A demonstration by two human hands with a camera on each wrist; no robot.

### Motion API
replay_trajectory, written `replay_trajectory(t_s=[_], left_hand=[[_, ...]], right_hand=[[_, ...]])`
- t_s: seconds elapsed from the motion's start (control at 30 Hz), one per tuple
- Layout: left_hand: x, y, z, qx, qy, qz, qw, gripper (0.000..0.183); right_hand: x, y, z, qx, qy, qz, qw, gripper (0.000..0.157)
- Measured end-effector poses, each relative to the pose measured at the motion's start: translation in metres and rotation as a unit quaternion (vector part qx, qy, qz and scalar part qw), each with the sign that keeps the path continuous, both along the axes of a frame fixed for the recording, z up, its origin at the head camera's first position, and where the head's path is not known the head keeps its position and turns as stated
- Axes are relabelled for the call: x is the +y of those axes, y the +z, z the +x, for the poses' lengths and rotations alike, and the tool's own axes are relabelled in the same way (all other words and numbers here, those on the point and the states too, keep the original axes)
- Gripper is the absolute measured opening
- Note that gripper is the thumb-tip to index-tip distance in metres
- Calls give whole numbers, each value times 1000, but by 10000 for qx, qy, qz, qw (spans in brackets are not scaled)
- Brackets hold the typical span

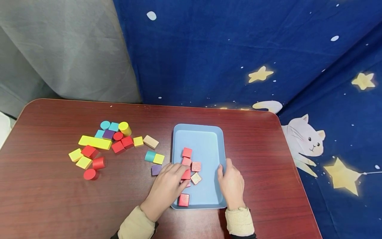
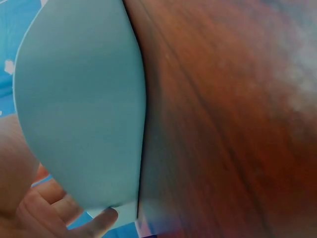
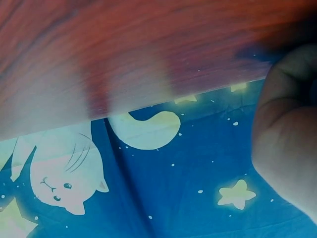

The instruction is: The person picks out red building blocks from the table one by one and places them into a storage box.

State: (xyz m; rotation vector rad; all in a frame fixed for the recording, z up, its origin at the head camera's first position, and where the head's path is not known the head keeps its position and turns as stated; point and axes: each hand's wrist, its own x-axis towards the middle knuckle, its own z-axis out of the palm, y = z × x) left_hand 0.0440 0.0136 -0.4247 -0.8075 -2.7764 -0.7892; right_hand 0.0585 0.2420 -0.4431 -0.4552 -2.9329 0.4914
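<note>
A light blue tray (image 1: 206, 139) lies on the table in the head view. My left hand (image 1: 167, 182) reaches over its left rim, thumb and index finger pinching a red block (image 1: 185, 175). Around that block in the tray are more red blocks (image 1: 184, 200), a paler red cube (image 1: 196, 166) and a light wooden cube (image 1: 196, 178). On the other side, my right hand (image 1: 232, 182) grips the tray's right rim, thumb on the inside. The left wrist view shows the tray's outer wall (image 2: 81, 99), hiding the held block.
Left of the tray lie a purple block (image 1: 156, 170), a teal cylinder (image 1: 150, 156), a yellow cube (image 1: 159, 159) and a wooden block (image 1: 151, 141). Farther left spreads a group with a long yellow bar (image 1: 95, 142), red cylinders (image 1: 98, 163) and several others. A blue curtain (image 1: 209, 59) hangs behind the table.
</note>
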Motion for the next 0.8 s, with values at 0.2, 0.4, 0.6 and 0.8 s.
replay_trajectory(t_s=[0.2, 0.4, 0.6, 0.8], left_hand=[[2, -1, -3, -79, 56, 67, 9999, 43], [4, 1, -6, -240, 86, 75, 9996, 41], [7, 0, -10, -247, 104, 172, 9995, 39], [9, -2, -12, -292, 140, 140, 9994, 39]], right_hand=[[0, 0, 0, -50, -10, -27, 10000, 21], [-1, 1, 1, -81, -6, -40, 10000, 23], [0, 2, 0, -39, 26, 0, 10000, 24], [0, 2, 0, -38, 41, 9, 10000, 23]])
